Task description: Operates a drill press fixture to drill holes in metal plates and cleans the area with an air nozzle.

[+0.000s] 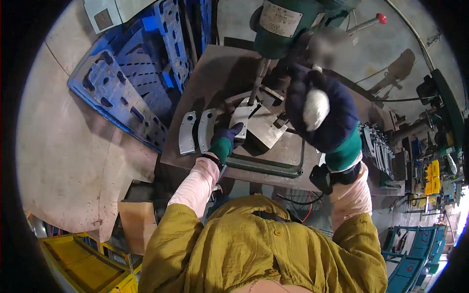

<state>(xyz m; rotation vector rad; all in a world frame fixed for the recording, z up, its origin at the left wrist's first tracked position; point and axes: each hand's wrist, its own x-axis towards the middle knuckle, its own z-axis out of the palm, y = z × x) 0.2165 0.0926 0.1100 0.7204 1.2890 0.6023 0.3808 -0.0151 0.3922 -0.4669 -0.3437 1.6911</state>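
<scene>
My left hand (228,138), in a dark glove with a green cuff, holds a curved metal plate (240,122) by its near end. The plate lies against a metal fixture block (266,128) on the base of a green drill press (273,34). The spindle tool (259,80) comes down to the far end of the plate. My right hand (320,110), gloved alike, is raised to the right of the press head, closed round a feed lever that it mostly hides. A white patch shows on that hand. Two similar curved plates (187,133) (206,129) lie left of my left hand.
Blue plastic pallets (119,93) lean at the left of the worktable (171,154). A red-knobbed lever (381,18) sticks out from the press. Metal parts (378,151) are stacked to the right. A yellow cart (88,263) stands lower left, with blue bins (415,251) lower right.
</scene>
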